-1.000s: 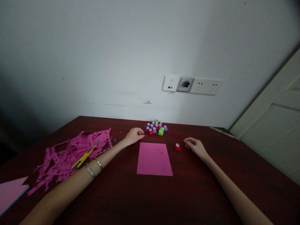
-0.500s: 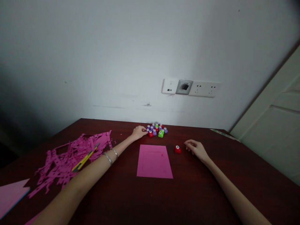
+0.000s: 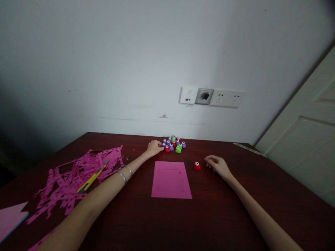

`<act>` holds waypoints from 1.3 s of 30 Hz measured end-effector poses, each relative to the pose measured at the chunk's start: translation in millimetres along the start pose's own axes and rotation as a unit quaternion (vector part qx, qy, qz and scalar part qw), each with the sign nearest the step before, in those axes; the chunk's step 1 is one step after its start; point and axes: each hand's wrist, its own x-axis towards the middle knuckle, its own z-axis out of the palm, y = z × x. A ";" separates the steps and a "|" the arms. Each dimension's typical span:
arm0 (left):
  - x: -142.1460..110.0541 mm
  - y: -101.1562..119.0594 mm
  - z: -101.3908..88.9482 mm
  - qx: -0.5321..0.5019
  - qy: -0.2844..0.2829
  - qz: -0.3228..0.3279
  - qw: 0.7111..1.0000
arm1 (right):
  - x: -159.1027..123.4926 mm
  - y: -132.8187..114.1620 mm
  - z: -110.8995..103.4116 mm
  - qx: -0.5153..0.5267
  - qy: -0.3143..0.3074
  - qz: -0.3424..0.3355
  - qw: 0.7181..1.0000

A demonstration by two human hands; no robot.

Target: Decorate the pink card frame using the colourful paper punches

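Red and glossy, a single eye-topped piece (image 3: 197,166) sits on the dark bench (image 3: 209,216), between the pink sheet (image 3: 171,184) and the right hand (image 3: 218,166), whose fingers curl loosely, slightly apart, just beside it. The left hand (image 3: 154,148) reaches to the left edge of the cluster of purple, red and green pieces (image 3: 173,144) near the wall (image 3: 131,69); whether its fingers pinch one or only rest against it, I cannot tell. The sheet lies flat in front of the cluster. Left of it, beyond the left forearm, a yellow cutter (image 3: 92,177) lies on a tangle of punched pink scraps (image 3: 61,183).
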 end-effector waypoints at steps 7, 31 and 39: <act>-2.6 3.9 -3.3 0.002 0.026 0.003 1.000 | -0.7 -1.2 -0.4 -0.004 -0.002 -0.002 1.000; -76.5 69.0 -70.0 -0.122 -0.082 0.204 0.968 | -2.9 -11.4 0.8 -0.006 -0.011 -0.008 1.000; -88.1 86.1 -66.5 -0.120 -0.126 0.253 0.952 | -28.2 -100.9 32.2 -0.034 -0.137 -0.124 0.982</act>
